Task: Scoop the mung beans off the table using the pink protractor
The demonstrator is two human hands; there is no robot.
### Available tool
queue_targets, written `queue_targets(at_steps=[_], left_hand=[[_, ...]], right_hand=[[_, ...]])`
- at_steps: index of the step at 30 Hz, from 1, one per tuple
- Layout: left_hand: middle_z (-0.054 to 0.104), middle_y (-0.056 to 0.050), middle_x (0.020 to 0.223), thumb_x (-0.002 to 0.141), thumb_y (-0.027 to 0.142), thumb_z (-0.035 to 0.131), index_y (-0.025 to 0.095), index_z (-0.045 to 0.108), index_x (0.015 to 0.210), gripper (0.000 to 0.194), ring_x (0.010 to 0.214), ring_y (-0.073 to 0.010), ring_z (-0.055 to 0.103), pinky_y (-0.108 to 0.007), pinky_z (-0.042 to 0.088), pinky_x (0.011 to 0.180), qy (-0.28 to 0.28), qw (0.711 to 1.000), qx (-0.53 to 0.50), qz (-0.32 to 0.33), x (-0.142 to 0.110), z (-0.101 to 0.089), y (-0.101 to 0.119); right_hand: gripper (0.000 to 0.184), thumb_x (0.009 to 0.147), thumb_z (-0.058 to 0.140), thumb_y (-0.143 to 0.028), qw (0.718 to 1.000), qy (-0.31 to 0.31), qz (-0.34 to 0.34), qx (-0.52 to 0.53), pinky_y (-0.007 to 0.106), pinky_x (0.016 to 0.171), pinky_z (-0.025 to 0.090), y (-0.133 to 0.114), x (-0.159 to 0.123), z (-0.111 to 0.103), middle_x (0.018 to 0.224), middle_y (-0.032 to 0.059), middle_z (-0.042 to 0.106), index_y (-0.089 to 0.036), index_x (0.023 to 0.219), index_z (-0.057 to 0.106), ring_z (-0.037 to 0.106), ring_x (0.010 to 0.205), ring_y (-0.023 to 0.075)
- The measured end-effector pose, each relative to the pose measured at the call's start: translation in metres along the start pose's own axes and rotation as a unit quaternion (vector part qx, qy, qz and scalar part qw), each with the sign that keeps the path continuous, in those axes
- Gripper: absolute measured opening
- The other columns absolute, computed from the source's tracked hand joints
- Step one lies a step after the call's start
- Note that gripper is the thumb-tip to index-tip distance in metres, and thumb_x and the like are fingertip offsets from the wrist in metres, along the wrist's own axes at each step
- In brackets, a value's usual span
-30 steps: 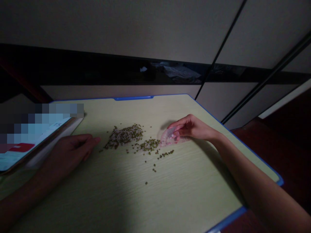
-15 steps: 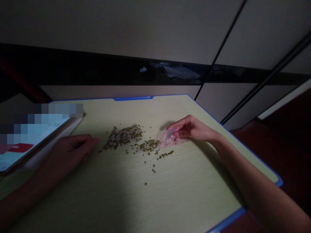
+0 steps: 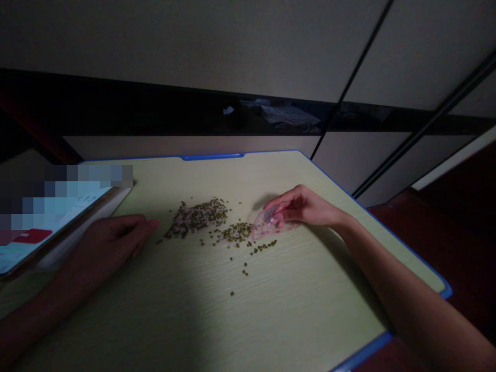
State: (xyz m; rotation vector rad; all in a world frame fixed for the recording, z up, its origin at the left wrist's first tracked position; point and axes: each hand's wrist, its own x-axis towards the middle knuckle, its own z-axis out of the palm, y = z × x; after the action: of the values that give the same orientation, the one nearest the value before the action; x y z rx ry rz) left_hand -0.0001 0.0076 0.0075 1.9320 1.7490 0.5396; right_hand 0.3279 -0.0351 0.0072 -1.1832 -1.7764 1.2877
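Observation:
A clear pinkish half-round protractor (image 3: 264,223) stands tilted on the table, pinched between the thumb and fingers of my right hand (image 3: 296,205). Its curved edge meets the right side of a small heap of green beans (image 3: 237,231) that look like mung beans. Left of this lies a larger, darker heap of beans (image 3: 199,216) with pale bits showing among them. My left hand (image 3: 116,235) rests on the table left of the heaps, fingers curled in and thumb against them. Nothing shows in it.
The pale wood-grain table (image 3: 248,330) has a blue rim. At its left stands a tablet-like device (image 3: 65,222) with a lit, partly blurred screen, beside my left hand. A few loose beans (image 3: 245,273) lie nearer me. Cabinet panels (image 3: 194,46) rise behind the table.
My right hand and the protractor have shifted very slightly left, against the small heap's right side. My left hand has stayed in place.

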Motion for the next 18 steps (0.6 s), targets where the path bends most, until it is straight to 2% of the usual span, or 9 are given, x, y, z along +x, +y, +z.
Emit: queue_targets(at_steps=[7,18], left_hand=[[0.038,0.005,0.039,0.058,0.052,0.040,0.022,0.039,0.043,0.033,0.042,-0.0117,0.038,-0.024,0.030,0.045,-0.014,1.000,-0.007,-0.018,-0.0018,-0.0023,0.0018],[0.036,0.005,0.039,0.059,0.052,0.038,0.023,0.037,0.042,0.035,0.042,-0.0122,0.038,-0.025,0.031,0.047,-0.009,1.000,-0.003,-0.007,-0.0026,-0.0015,0.0032]], right_hand=[[0.025,0.071,0.062,-0.009,1.000,-0.019,0.010,0.001,0.026,0.058,0.053,-0.0060,-0.0018,0.0019,0.065,0.0040,0.069,-0.010,0.095,0.070,0.064,0.058,0.0131],[0.024,0.071,0.062,-0.009,1.000,0.001,-0.002,-0.001,0.026,0.059,0.052,-0.0060,0.0006,0.0067,0.065,0.0039,0.068,-0.008,0.094,0.070,0.062,0.056,0.0115]])
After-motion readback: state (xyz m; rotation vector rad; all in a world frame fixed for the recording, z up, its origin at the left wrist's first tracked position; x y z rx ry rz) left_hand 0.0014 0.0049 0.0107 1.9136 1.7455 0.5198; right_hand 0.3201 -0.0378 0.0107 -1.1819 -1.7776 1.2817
